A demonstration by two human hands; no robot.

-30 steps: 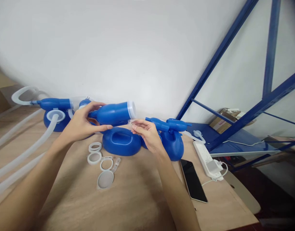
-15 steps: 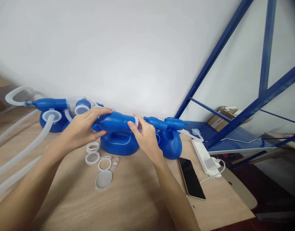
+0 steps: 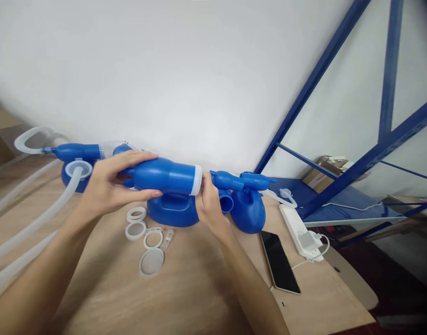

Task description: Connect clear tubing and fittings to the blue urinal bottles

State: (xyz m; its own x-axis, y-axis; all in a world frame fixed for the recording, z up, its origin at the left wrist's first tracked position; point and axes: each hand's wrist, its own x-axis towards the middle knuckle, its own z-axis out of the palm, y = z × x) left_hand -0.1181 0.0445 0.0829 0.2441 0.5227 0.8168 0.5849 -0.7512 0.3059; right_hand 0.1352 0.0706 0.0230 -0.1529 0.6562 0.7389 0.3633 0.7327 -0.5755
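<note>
Over table (image 3: 192, 288), left hand (image 3: 109, 186) part-curled round bottle (image 3: 164, 176), right (image 3: 209, 200) curled at rim (image 3: 196, 180)

Workshop or storeroom, by the look: bare white wall (image 3: 185, 83), wooden tabletop (image 3: 199, 288) with several blue bottles (image 3: 248, 211) and loose white lids (image 3: 152, 261), power strip (image 3: 293, 223) near the edge; blue metal rack (image 3: 390, 70) alongside, cardboard box (image 3: 316, 182) on its shelf (image 3: 353, 210).

Slim, bare forearms (image 3: 60, 253) lead to bare hands (image 3: 107, 186) with slender fingers (image 3: 141, 157).

A plain white wall (image 3: 199, 70) rises behind a wooden table (image 3: 199, 298), with blue metal shelving (image 3: 391, 70) at right.
</note>
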